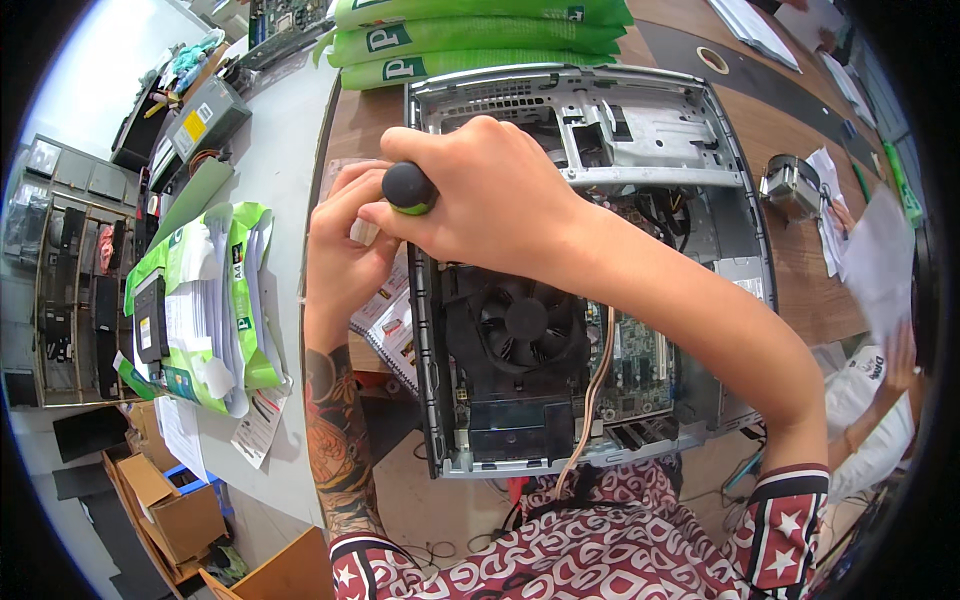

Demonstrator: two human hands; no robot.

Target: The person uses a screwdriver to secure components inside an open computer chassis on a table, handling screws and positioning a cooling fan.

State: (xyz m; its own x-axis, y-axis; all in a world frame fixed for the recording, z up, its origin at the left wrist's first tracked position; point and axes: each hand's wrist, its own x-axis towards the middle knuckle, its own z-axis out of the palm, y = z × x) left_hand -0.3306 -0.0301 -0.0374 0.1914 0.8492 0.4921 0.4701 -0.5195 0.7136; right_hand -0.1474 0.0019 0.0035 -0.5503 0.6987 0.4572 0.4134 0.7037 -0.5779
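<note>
An opened desktop computer case (590, 178) lies before me, its inside facing up. Over its upper left corner, my right hand (490, 195) is closed round a screwdriver (408, 186) with a black, rounded handle end and a bit of green. The screwdriver points down, so its shaft and tip are hidden. Beside it, at the case's left edge, my left hand (345, 250) has its fingers curled in close to the handle; what they hold cannot be seen. Below my right forearm sit a black cooling fan (527, 320) and a green circuit board (640, 370).
Green paper packs (480, 45) are stacked behind the case. An opened paper pack (205, 300) lies on the grey table at left. Under my left hand is a spiral notebook (385, 325). A metal part (793, 187) stands at right, near another person's hand (903, 355) and papers.
</note>
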